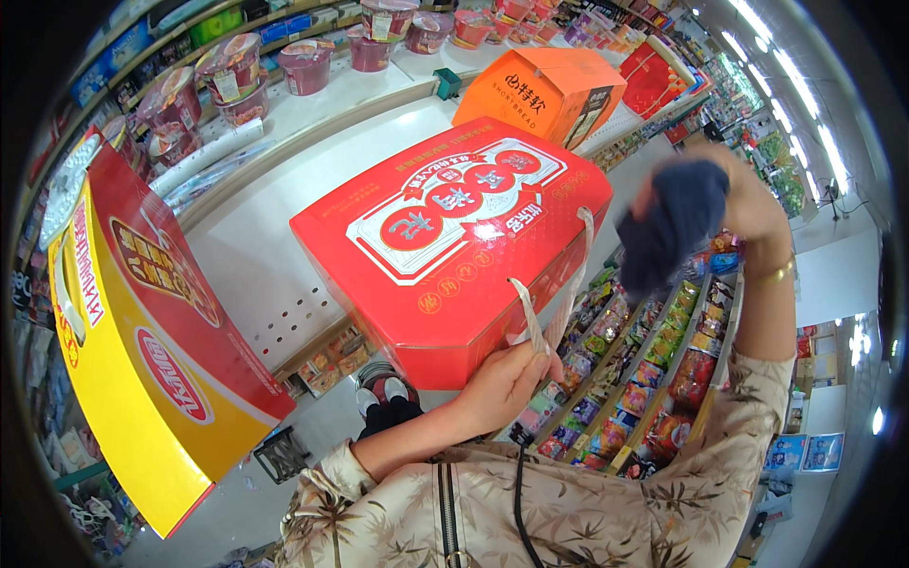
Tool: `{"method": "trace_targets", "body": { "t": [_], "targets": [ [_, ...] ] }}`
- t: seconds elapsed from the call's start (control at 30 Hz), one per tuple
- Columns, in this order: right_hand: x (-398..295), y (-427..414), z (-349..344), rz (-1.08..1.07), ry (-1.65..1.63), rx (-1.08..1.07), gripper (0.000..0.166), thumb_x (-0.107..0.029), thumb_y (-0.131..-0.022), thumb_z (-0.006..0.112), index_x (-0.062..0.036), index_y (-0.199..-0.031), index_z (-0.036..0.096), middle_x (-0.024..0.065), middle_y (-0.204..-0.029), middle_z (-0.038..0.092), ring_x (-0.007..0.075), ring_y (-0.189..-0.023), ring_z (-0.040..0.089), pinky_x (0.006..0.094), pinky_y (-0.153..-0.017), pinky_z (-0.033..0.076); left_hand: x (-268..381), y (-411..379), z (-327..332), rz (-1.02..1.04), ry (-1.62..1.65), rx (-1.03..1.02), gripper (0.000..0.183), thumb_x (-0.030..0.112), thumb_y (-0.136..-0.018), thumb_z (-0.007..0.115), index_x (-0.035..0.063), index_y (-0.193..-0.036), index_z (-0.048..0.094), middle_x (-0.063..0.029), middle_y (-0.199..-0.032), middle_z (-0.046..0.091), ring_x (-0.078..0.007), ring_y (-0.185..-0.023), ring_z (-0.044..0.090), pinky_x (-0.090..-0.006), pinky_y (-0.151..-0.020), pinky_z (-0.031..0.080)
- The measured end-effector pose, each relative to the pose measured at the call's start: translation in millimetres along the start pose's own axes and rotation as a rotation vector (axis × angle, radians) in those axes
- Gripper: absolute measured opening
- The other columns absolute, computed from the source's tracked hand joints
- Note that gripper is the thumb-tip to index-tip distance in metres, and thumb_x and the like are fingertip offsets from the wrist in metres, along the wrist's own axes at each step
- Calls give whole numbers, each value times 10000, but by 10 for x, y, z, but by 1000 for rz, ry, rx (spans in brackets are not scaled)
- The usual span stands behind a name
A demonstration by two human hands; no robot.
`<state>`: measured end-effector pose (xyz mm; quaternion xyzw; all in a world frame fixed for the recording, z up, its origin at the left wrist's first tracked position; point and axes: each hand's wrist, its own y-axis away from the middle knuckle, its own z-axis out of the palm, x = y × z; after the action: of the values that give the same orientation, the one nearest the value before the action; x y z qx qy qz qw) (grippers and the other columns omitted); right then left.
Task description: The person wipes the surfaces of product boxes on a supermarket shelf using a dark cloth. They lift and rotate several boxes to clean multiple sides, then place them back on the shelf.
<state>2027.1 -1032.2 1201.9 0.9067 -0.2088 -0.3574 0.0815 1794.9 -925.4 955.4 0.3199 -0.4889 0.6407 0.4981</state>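
A red gift box [454, 227] with a white-framed printed panel is held tilted in front of me, partly over a white shelf. My left hand [504, 387] grips its pale ribbon handle [529, 312] near the box's lower right corner. At the right, raised beside the box and apart from it, my right hand [746, 195] holds a crumpled dark blue cloth [671, 220]. Both the cloth and this hand are blurred by motion. The box hides part of the shelf behind it.
On the left stands a large yellow and red carton [170, 334]. An orange shortbread box [543, 96] is behind the red box. Plastic-lidded tubs [305, 65] line the upper shelf [341, 106]. Racks of packaged snacks [639, 383] lie below at right; a dark crate [282, 454] is on the floor.
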Motion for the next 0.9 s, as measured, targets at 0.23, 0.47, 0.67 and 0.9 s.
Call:
{"method": "trace_targets", "body": {
  "t": [0.23,0.47,0.67,0.9],
  "targets": [
    [218,-1582,105,-178,479,419,293,-106,-810,636,-44,-1090,578,85,-889,642,146,-790,612,291,-730,499,5,28,13,-18,-10,-9,309,191,-1013,319,23,-884,545,9,-612,391,-81,-518,411,-248,-509,359],
    [1275,-2522,295,-43,201,29,316,-68,-820,644,-69,-1135,610,-11,-921,656,79,-870,563,245,-784,467,-4,41,11,-19,-3,4,291,198,-1013,336,31,-904,548,9,-635,406,-75,-522,422,-234,-505,364],
    [1443,-2027,287,27,125,-78,375,-105,-846,648,-53,-1211,578,50,-1128,644,100,-1017,557,260,-951,403,12,14,19,-21,-38,7,257,141,-1005,336,10,-876,517,-29,-716,513,-74,-522,423,-234,-504,372],
    [973,-846,228,-97,42,-25,371,-35,-841,595,-65,-1210,599,80,-1229,606,171,-1164,533,316,-1026,368,-31,6,28,-1,-51,-38,214,111,-1000,316,0,-886,458,-80,-856,606,-76,-523,430,-232,-514,397]
  ]
}}
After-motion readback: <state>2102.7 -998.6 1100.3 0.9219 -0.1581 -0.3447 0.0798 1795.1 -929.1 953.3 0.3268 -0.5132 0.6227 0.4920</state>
